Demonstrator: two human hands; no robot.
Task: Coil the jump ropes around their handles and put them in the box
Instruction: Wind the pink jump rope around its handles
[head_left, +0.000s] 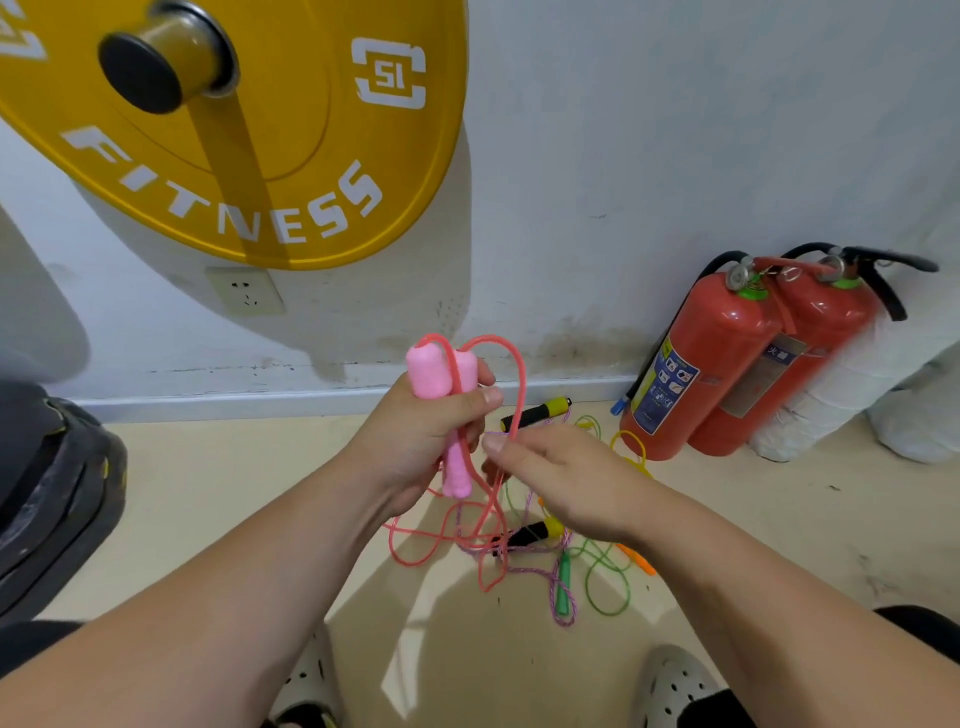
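Note:
My left hand (415, 431) grips the two pink handles (434, 371) of a pink jump rope, held upright side by side. The pink rope (511, 374) arcs from the handle tops over to my right hand (561, 478), which pinches it between thumb and fingers. The rest of the pink rope hangs down to the floor in loose loops (441, 540). Under my hands lies a tangle of other ropes: a purple braided rope (563, 608) with black-and-yellow handles (535, 413), a green rope with a green handle (563, 582), an orange handle (636, 558) and a yellow rope (631, 452). No box is in view.
A yellow weight plate (260, 156) hangs on the wall above. Two red fire extinguishers (727, 358) stand at the wall to the right, beside white sacks (852, 389). Black weight plates (52, 493) sit at the left. My shoes (670, 686) are at the bottom edge.

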